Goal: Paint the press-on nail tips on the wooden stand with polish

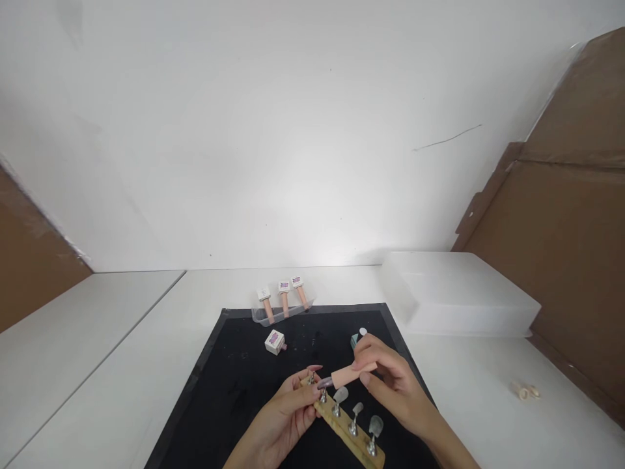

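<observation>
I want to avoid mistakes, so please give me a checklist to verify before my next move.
1. Left hand holds the wooden strip: ok.
2. Right hand grips the peach-handled brush: ok.
3. Brush is apart from the nail tips: cannot tell; too small.
4. White bottle on the black mat is capped: not ok; its neck looks bare.
5. Three bottles sit in the clear tray: ok.

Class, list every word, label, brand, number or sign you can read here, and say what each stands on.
No text can be read.
Left bottle in the clear tray: faint marks, too small to read.
Middle bottle: purple label, too small.
Right bottle: purple label, too small.
White bottle on the black mat: purple label, too blurred to read.
</observation>
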`<control>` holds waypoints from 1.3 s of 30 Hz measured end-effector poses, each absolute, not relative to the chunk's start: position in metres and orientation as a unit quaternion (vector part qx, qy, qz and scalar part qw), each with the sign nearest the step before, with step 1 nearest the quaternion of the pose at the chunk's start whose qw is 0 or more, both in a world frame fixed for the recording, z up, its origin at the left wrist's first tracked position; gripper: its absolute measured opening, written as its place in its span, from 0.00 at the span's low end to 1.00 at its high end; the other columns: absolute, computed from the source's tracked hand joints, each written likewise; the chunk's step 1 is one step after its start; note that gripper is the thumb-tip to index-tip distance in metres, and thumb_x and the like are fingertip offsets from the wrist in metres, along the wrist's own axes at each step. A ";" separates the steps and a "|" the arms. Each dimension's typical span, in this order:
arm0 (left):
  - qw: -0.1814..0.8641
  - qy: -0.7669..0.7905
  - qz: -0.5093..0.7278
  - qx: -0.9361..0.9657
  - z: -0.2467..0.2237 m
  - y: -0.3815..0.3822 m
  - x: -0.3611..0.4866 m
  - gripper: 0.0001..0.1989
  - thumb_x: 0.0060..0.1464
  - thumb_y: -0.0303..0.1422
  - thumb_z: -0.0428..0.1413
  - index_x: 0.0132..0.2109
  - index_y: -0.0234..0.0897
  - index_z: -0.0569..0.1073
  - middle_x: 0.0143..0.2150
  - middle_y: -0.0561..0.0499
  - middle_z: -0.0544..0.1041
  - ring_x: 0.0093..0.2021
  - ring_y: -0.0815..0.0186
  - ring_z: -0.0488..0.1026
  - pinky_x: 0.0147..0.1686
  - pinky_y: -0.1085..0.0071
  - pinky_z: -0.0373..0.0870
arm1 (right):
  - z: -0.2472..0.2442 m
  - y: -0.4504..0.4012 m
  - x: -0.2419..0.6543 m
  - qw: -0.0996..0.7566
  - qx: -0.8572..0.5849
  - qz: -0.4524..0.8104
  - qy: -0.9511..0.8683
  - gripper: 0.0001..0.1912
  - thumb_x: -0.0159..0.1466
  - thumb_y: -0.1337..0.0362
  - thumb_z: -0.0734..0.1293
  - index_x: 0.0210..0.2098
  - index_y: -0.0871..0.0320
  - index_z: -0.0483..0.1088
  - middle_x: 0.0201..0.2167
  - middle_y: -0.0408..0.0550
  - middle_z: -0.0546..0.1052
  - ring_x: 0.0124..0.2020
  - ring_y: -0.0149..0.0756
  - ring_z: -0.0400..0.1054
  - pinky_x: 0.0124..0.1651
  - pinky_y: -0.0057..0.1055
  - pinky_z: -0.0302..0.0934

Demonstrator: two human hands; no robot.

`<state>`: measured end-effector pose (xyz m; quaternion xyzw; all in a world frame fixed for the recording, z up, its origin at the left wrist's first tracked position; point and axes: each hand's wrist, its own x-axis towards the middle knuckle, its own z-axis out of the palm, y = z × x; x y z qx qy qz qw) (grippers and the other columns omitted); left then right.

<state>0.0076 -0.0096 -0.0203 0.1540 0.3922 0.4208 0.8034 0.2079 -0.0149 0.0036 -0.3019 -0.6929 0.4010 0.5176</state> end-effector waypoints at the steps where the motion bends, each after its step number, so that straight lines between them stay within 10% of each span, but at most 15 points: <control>1: 0.803 0.394 0.420 0.154 -0.020 -0.009 0.008 0.23 0.26 0.25 0.73 0.35 0.31 0.76 0.24 0.56 0.78 0.23 0.73 0.74 0.27 0.77 0.71 | 0.004 -0.015 0.208 0.517 -0.304 0.398 -0.694 0.07 0.66 0.68 0.61 0.37 0.51 0.71 0.31 0.44 0.64 0.31 0.37 0.60 0.32 0.32 0.52; 26: 0.802 0.398 0.419 0.150 -0.017 -0.013 0.000 0.22 0.27 0.26 0.73 0.35 0.32 0.76 0.29 0.52 0.79 0.30 0.69 0.76 0.33 0.75 0.70 | -0.005 -0.010 0.213 0.563 -0.311 0.416 -0.643 0.06 0.65 0.63 0.63 0.34 0.53 0.72 0.30 0.44 0.64 0.28 0.36 0.60 0.28 0.30 0.55; 39: 0.565 0.371 0.499 0.541 -0.023 -0.018 -0.001 0.13 0.41 0.34 0.66 0.27 0.37 0.68 0.25 0.58 0.63 0.24 0.72 0.59 0.26 0.75 0.57 | -0.001 -0.010 0.208 0.588 -0.294 0.568 -0.495 0.11 0.59 0.55 0.69 0.30 0.57 0.73 0.27 0.41 0.62 0.19 0.28 0.57 0.20 0.27 0.52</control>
